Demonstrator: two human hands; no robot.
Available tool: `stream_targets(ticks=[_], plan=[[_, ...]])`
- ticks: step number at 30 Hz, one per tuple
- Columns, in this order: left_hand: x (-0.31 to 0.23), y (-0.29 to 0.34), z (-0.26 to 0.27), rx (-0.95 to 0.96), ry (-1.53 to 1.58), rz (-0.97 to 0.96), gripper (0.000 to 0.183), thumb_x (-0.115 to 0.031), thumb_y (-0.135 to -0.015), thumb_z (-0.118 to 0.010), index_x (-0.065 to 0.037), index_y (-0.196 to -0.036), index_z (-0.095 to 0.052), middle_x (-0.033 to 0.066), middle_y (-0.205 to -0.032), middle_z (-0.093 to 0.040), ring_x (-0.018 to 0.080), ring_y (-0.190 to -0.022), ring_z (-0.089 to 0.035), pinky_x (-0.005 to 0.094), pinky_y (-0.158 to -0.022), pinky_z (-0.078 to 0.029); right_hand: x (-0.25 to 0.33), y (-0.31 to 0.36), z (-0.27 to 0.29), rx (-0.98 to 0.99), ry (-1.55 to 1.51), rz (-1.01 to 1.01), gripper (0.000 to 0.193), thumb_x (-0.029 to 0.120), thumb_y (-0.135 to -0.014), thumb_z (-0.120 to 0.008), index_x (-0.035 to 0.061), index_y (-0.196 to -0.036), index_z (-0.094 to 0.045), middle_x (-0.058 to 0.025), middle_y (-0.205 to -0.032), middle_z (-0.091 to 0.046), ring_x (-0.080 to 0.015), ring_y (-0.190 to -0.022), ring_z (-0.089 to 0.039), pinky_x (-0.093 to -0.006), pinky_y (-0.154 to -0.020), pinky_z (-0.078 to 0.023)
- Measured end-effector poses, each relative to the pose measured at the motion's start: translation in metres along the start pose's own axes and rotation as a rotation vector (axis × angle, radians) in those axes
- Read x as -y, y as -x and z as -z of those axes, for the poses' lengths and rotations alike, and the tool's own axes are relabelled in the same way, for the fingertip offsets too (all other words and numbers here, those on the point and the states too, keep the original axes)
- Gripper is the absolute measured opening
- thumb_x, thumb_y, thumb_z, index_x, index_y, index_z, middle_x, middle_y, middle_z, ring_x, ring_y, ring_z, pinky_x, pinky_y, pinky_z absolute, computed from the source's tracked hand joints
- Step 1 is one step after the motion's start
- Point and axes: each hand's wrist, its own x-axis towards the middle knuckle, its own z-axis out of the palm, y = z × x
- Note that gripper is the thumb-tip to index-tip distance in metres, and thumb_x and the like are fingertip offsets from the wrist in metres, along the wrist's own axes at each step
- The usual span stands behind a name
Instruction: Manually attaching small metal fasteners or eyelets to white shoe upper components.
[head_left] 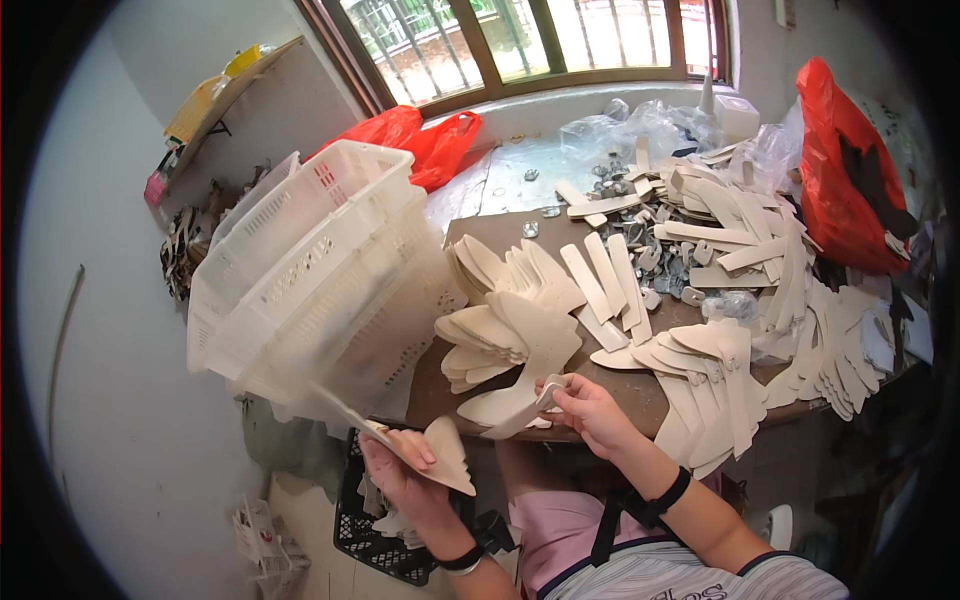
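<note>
My left hand point(402, 482), low in front of the table edge, is closed on a cream cut-out piece point(449, 456) with a curved, pointed outline. My right hand point(592, 416) pinches a small cream strap point(549, 391) between thumb and fingers. Just under that strap, a curved cream panel point(497, 407) lies at the table's near edge; whether the two are joined I cannot tell. Beyond the hands, similar panels fan out in a pile point(515, 325). Loose straight strips point(603, 280) lie behind it, and another fanned stack point(705, 375) sits to the right of my right hand.
Stacked white plastic baskets point(320, 270) stand at the left of the brown table point(500, 228). Metal buckles point(655, 262) and more strips point(735, 215) are heaped at the back right, near a red plastic bag point(845, 190). A black crate point(385, 545) is below the table.
</note>
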Motion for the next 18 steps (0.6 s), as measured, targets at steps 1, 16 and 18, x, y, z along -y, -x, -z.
stream_targets(ticks=[1, 16, 18], plan=[[-0.017, 0.005, -0.005, -0.073, -0.234, 0.015, 0.017, -0.018, -0.104, -0.042, -0.004, -0.105, -0.051, 0.0024, -0.067, -0.052, 0.0112, -0.064, -0.052, 0.0249, -0.061, -0.045, 0.001, 0.0, -0.001, 0.012, 0.013, 0.019, 0.019, 0.013, -0.098, -0.056, 0.0047, -0.115, -0.054, -0.0045, -0.108, -0.062, -0.0133, -0.098, -0.061, -0.0313, -0.09, -0.052], [0.008, 0.095, -0.084, 0.334, -0.582, 0.455, 0.02, 0.003, -0.088, -0.066, 0.007, -0.107, -0.067, 0.0118, -0.095, -0.07, 0.0112, -0.081, -0.065, 0.0226, -0.072, -0.05, 0.076, 0.136, -0.01, 0.056, 0.632, 0.401, 0.023, -0.018, -0.07, -0.071, -0.0037, -0.088, -0.069, -0.0128, -0.089, -0.067, -0.0173, -0.083, -0.065, -0.0263, -0.07, -0.054], [0.007, 0.094, -0.089, 0.45, -0.556, 0.507, 0.019, 0.003, -0.089, -0.065, 0.006, -0.107, -0.067, 0.0099, -0.09, -0.07, 0.0105, -0.075, -0.063, 0.0222, -0.068, -0.049, 0.076, 0.14, -0.004, 0.009, 0.58, 0.358, 0.023, -0.018, -0.069, -0.071, -0.0039, -0.086, -0.069, -0.0134, -0.088, -0.067, -0.0182, -0.084, -0.065, -0.0265, -0.07, -0.055]])
